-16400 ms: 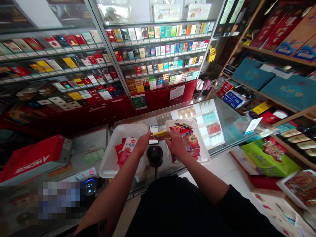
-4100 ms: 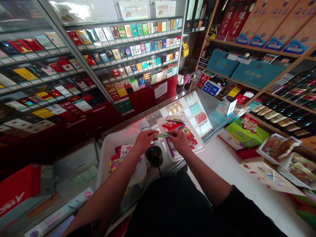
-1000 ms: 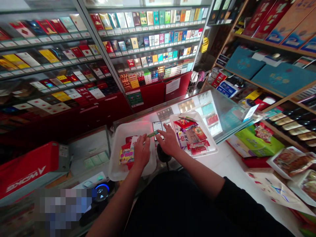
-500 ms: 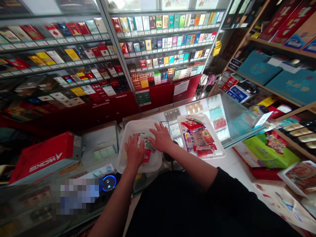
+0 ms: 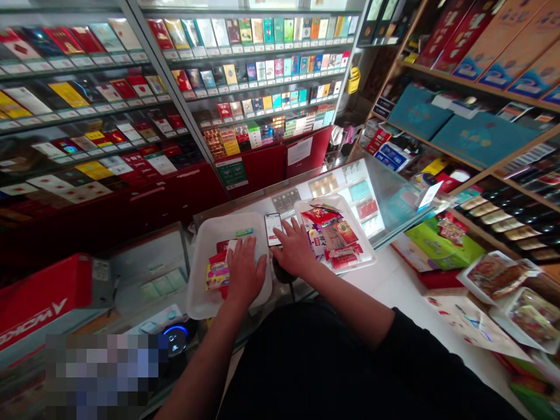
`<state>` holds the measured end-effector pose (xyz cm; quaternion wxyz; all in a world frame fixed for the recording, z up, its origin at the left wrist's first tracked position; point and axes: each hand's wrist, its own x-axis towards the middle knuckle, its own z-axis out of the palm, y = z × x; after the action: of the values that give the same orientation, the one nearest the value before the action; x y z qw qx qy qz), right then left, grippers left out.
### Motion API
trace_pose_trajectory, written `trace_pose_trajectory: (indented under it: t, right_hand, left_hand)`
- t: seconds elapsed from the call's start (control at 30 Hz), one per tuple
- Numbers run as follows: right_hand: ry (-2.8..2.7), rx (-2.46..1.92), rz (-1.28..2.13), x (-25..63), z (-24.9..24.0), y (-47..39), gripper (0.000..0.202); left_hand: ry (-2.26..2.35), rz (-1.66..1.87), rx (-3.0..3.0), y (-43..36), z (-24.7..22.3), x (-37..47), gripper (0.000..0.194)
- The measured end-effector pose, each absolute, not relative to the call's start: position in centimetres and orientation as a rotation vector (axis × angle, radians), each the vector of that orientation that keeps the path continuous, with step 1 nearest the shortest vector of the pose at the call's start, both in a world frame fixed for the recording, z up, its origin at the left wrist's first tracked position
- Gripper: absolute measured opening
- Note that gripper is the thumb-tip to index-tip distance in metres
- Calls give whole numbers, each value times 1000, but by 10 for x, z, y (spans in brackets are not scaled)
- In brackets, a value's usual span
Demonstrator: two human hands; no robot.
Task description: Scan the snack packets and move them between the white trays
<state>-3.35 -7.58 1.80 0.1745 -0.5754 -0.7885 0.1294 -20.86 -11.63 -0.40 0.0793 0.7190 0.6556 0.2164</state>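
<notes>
A white plastic tray (image 5: 196, 256) stands on the glass counter with small packets in it. My left hand (image 5: 245, 269) lies palm down over those packets, thumb apart from the fingers, partly hiding a white item. A yellow and purple packet (image 5: 216, 275) and red wrappers show to its left, and a small green packet (image 5: 244, 232) lies at the tray's back. My right hand (image 5: 295, 249), fingers spread, hovers between the trays beside a smartphone (image 5: 273, 224) with a lit screen; whether a fingertip touches the phone, I cannot tell. Nothing shows in its grasp.
A second white tray (image 5: 371, 256) holds several red and purple snack packets. Beyond the glass counter (image 5: 280, 184) stand shelves of small boxes. A red shoebox-like carton (image 5: 48, 300) is at left; a green box (image 5: 441, 245) and packaged foods are at right.
My right hand has left the left tray and moved over beside the phone. My left hand has shifted slightly rightward within its tray. The camera view has turned to the right.
</notes>
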Motion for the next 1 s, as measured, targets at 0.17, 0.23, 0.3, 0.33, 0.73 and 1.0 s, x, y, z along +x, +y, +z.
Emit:
trace_pose_trajectory:
  t: [0.17,0.23,0.3,0.33,0.73,1.0]
  right_hand:
    - [-2116,-1830,324,9,8,-84,61]
    - [-2056,-1925,306,26,2,-88,64]
    - [-1991,-2013,276,43,-3,-93,66]
    - [-1958,-2052,267,51,-5,-95,67]
    - [-1574,-2360,393,120,-24,-109,67]
    - [-1562,-2404,466,132,-29,-110,67]
  left_hand:
    - [1801,553,2260,-107,8,-172,56]
    - [1715,507,2312,-99,14,-155,56]
    - [1632,453,2370,-90,18,-136,58]
    - [1590,423,2403,-84,20,-126,60]
    - [1067,173,2683,-18,-6,-23,71]
    - [1018,84,2716,3,-34,12,71]
